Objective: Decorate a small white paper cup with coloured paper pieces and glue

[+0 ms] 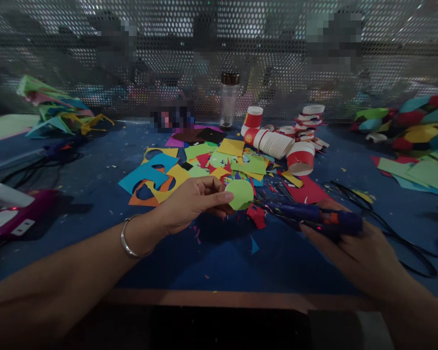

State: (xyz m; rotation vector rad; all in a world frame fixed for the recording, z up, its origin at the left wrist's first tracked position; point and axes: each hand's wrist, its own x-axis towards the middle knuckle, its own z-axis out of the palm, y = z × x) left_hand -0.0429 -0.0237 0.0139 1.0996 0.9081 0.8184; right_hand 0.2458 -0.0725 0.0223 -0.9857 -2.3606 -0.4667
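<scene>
My left hand pinches a light green paper disc by its left edge, thumb on top. My right hand is wrapped round a blue corded hand tool with an orange part and a small red light. The tool's narrow dark tip points left and lies at the disc's right edge; whether it touches, I cannot tell. Just below the tip is a crumpled red paper scrap. Behind my left hand lie blue paper sheets with round holes cut out, over yellow and orange ones.
A pile of coloured paper scraps covers the middle. Behind it are stacked red-and-white paper cups and a clear bottle. A black cord loops at right. A magenta power strip and another blue tool sit at left.
</scene>
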